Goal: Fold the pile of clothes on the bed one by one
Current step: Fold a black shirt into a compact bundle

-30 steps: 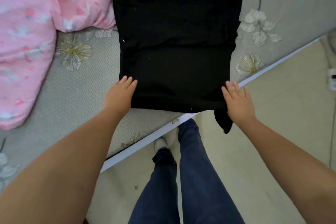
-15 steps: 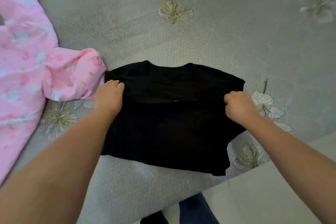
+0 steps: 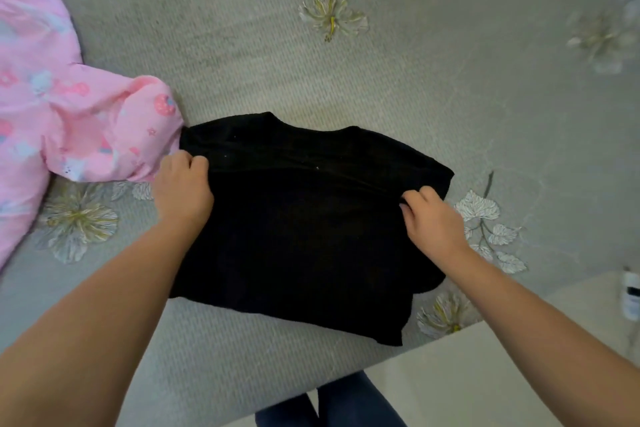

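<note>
Both hands pinching the black T-shirt's hem, doubling it toward the collar.
Left hand [image 3: 185, 184] and right hand [image 3: 429, 218] grip the black T-shirt [image 3: 294, 236] near the bed's [image 3: 450, 97] front edge, likely aligning edges; pink floral garment [image 3: 69, 121] touches it at the left.

Single view, head-worn, wide-angle. Looks forward and steeply down from above the near edge of the bed [image 3: 433, 121], close enough that both forearms enter from the bottom corners and run up toward mid-frame. Bed surface fills most of the field; a strip of floor [image 3: 485, 374] shows at lower right, the wearer's legs [image 3: 332, 406] at bottom centre. Straight lines bow near the edges. No second view to overlap with.
</note>
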The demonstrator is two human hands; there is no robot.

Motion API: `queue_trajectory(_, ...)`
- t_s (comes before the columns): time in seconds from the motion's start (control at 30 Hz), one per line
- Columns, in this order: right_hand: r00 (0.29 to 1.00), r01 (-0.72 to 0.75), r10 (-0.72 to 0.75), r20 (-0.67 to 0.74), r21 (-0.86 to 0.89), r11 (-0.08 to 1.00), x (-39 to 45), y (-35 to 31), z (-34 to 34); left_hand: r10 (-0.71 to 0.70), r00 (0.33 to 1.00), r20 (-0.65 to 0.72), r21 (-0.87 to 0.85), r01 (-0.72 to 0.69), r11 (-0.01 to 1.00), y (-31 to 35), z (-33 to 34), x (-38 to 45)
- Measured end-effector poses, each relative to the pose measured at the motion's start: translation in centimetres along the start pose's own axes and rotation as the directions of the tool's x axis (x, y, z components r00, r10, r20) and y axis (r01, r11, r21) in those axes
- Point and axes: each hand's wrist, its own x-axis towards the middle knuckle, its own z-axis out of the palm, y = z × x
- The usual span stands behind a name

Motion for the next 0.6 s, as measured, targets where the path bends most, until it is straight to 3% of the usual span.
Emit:
queue_trajectory(0.13,0.978,0.107,-0.128,-0.167,-0.130,0.986,3.8,0.5,-3.9,0.039,0.999,-0.019,0.042,-0.038,0.998,-0.2,-3.2,2.6)
queue_trajectory(0.27,0.980,0.165,-0.185,-0.078,-0.206,0.964,9.3,1.3,-4.1,0.266,0.964,-0.011,0.229,-0.257,0.939,-1.8,-4.4,8.1)
queue_trajectory(0.33,0.994,0.090,-0.102,-0.034,-0.268,0.959,11.5,1.7,-2.6,0.331,0.940,-0.082,0.250,-0.302,0.920,-1.8,-4.0,10.6)
queue_trajectory(0.43,0.995,-0.095,0.102,0.000,-0.359,0.928,12.4,1.9,0.3,0.180,0.982,-0.060,0.247,-0.160,0.956,-1.0,-1.6,11.8)
queue_trajectory(0.53,0.985,-0.139,0.160,0.057,-0.268,0.953,9.2,0.5,2.7,0.218,0.970,0.103,0.182,-0.234,0.955,1.1,2.2,8.5)
queue_trajectory(0.6,0.976,-0.219,0.219,-0.014,-0.140,0.966,5.4,-0.4,3.3,0.290,0.949,0.122,0.069,-0.300,0.951,2.7,4.7,4.4)
